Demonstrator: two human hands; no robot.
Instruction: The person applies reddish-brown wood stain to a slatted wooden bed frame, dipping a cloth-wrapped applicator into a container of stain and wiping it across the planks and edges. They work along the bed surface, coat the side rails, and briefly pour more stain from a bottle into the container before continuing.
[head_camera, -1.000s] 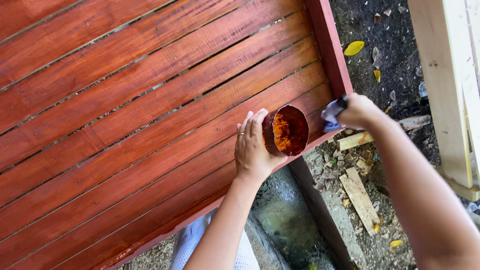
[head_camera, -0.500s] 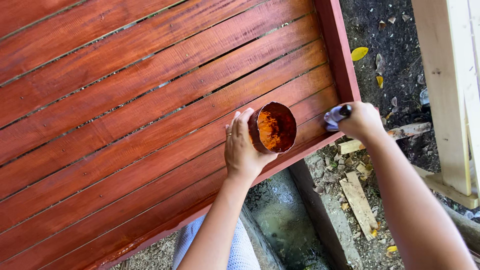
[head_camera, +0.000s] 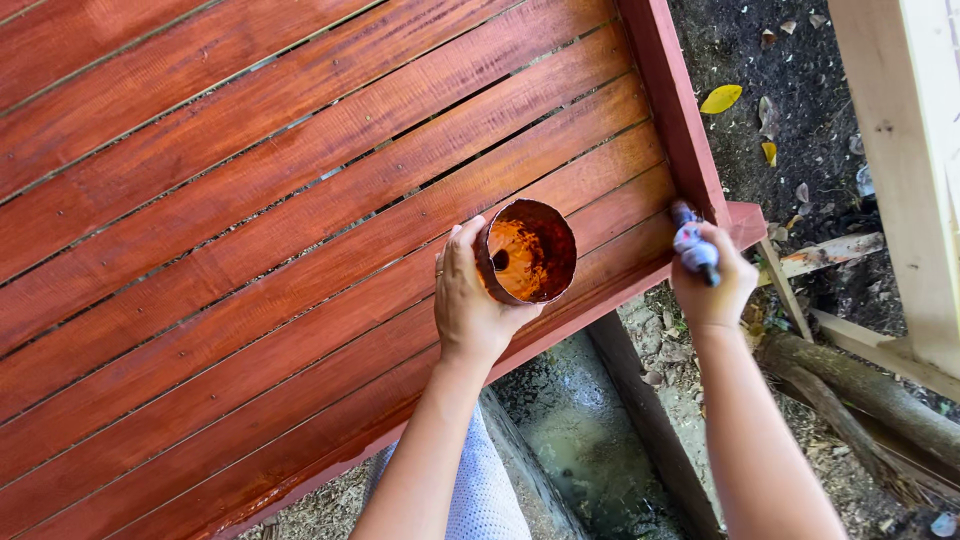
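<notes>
My left hand (head_camera: 470, 300) grips a small round stain-coated cup (head_camera: 527, 250), tipped so its orange-brown inside faces me. It hovers over the near edge of a slatted wooden panel (head_camera: 250, 230) stained glossy red-brown. My right hand (head_camera: 712, 285) is closed around a brush handle (head_camera: 692, 245) smeared with paint, held at the panel's near right corner by the red end rail (head_camera: 672, 100). The bristles are hidden behind the hand and the rail.
Beyond the panel's right edge lies dark soil with yellow leaves (head_camera: 722, 98) and wood scraps (head_camera: 825, 255). A pale unpainted timber post (head_camera: 905, 150) stands at the far right. Below the panel runs a concrete gutter (head_camera: 580, 440) with murky water.
Both hands have moved left and up along the panel's near edge. The cup has tilted more toward me, and the right hand has brought the brush to the corner rail.
</notes>
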